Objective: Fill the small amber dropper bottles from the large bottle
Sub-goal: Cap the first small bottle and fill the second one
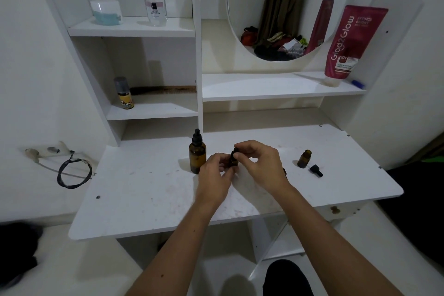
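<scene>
The large amber dropper bottle [197, 154] stands capped on the white desk [144, 190], just left of my hands. My left hand [215, 173] grips a small amber bottle [234, 160] by its body, and my right hand [260, 163] pinches that bottle's black dropper cap [235, 151] from above. To the right a second small amber bottle [304, 158] stands uncapped, with its black dropper cap [316, 170] lying beside it. Something small and amber [285, 172] peeks out behind my right wrist, mostly hidden.
A shelf unit rises behind the desk with a perfume bottle [155, 2], a white jar [107, 12], a small yellow spray can [125, 94], a comb [165, 90] and a red tube [350, 41]. A round mirror [276, 7] hangs above. A black cable [73, 173] lies left of the desk.
</scene>
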`<action>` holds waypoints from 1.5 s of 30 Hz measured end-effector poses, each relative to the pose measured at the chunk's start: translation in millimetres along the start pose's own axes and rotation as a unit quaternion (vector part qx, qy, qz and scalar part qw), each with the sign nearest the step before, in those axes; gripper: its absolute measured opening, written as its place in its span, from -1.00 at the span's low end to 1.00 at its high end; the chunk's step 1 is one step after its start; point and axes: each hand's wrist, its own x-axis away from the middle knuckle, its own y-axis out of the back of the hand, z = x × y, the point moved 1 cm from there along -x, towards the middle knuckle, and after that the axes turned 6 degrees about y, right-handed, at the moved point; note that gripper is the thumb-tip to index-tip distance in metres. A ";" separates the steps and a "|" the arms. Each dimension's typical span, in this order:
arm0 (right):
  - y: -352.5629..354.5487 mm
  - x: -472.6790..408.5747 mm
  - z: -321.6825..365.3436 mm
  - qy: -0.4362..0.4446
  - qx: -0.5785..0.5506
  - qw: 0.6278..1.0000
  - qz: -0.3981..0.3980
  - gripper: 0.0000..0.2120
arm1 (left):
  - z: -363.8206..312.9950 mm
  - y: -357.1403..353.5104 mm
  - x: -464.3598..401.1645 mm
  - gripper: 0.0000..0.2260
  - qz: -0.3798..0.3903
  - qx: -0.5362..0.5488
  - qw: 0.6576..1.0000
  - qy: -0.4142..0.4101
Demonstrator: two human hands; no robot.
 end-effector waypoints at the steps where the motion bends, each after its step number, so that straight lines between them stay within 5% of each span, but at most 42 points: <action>1: -0.3 -0.4 0.1 0.001 0.003 1.000 -0.006 -0.78 | 0.0 0.4 0.2 -0.80 -0.001 0.001 1.000 -0.001; 7: 1.3 4.7 -0.1 0.032 0.009 0.999 -0.003 -0.67 | -0.8 -0.3 0.8 -0.78 0.001 0.005 1.000 0.005; 45: 3.6 -2.9 1.3 0.038 0.039 0.998 0.008 -0.72 | -6.3 2.1 1.8 -0.78 -0.010 -0.013 1.000 -0.011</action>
